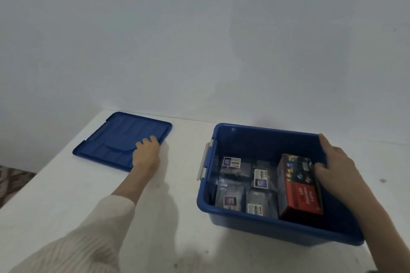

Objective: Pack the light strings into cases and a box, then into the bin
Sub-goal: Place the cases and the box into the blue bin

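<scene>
White tabletop (66, 195) against a bare wall: packing looks finished, with clear cases (230, 193) and the red LED box (299, 193) inside the blue bin (255, 228). Left hand (146, 153) grips the lid (115, 137) at ten o'clock; right hand (339, 162) clasps the bin's three o'clock rim. Next, the lid likely needs lifting across and seating squarely.

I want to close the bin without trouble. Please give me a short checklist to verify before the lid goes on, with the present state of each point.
1. Clear cases lie low in the blue bin: ok.
2. Red LED lights box sits below the rim: ok, as far as this view shows.
3. Left hand is on the blue lid: ok; whether it grips the edge, cannot tell.
4. Right hand is out of the lid's way: not ok, it rests over the bin's right rim.
5. Grey latch on the bin's left side is swung clear: cannot tell.
</scene>
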Available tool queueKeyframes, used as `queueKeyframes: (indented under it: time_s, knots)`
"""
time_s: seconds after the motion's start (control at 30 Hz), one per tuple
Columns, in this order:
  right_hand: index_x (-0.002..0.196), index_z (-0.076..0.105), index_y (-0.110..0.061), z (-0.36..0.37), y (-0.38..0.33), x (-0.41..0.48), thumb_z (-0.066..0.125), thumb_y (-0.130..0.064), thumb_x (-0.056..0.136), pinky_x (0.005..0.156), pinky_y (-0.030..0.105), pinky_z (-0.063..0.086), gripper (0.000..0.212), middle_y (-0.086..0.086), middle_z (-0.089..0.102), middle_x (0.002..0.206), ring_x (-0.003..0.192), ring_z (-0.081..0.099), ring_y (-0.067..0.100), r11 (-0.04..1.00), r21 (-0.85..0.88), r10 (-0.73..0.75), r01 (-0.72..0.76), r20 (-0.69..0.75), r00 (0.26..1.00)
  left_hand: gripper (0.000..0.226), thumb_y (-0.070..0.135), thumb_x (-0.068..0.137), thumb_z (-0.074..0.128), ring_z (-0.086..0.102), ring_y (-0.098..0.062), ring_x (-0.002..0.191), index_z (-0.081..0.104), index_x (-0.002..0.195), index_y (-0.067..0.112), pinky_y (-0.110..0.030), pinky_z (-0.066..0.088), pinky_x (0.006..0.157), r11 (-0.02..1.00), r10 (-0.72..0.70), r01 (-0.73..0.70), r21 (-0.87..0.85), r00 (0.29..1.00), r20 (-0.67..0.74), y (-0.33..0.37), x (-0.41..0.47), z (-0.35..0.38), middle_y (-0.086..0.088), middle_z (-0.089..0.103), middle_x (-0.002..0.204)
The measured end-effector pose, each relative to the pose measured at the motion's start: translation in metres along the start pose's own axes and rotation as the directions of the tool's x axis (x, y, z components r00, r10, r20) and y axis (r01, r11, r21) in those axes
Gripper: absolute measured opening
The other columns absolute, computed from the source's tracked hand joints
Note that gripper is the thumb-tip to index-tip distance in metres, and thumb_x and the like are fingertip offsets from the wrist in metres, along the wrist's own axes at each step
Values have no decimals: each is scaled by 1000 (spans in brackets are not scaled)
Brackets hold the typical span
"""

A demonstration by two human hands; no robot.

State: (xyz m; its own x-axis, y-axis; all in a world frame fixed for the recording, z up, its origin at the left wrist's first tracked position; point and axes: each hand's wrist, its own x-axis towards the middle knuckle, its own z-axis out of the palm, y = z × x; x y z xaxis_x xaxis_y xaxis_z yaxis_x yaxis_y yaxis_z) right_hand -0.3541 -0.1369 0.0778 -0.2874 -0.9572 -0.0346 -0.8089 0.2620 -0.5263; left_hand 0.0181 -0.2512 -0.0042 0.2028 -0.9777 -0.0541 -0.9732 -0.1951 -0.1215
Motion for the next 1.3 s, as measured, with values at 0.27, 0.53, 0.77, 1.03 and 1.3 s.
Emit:
queueKeyframes:
  time_s: [0.27,0.53,0.77,1.03,1.3]
  knots:
    - [149,15,-16,0,2,0,45,-4,90,77,32,32,67,25,36,138,115,46,39,1000,24,-1,1,21,1000,28,-3,86,45,48,-37,105,56,111,-1,-41,39,79,998,-34,19,-55,954,-298,-9,-38,-89,-20,51,116]
    - [147,24,-17,-6,-12,-18,53,-18,91,107,50,24,63,20,14,153,138,13,34,997,-20,-76,74,-175,982,12,3,87,49,44,-25,74,57,95,0,-33,32,63,869,-102,-247,-430,759,-643,14,-141,-224,-11,48,91]
    - [142,33,-22,-41,-43,-31,55,-31,92,106,37,32,56,6,40,144,131,38,24,823,489,-211,288,-207,955,17,14,89,59,63,-15,80,64,104,21,-30,51,68,256,-192,-494,-831,816,-545,29,-193,-275,6,67,91]
    - [126,57,-17,-61,-26,-39,51,-23,95,77,29,52,32,-1,66,112,95,65,14,471,881,-44,38,-20,999,29,13,89,60,67,-21,81,58,117,19,-32,57,58,-184,66,-8,-983,998,-20,55,-161,-200,-6,70,98]
    - [103,64,-13,-19,6,-70,44,-23,94,62,30,35,25,8,58,90,74,50,24,962,213,208,-169,-172,963,30,12,92,47,60,-25,96,66,115,12,-29,47,84,500,124,-117,-858,990,-62,84,-142,-116,-4,66,100]
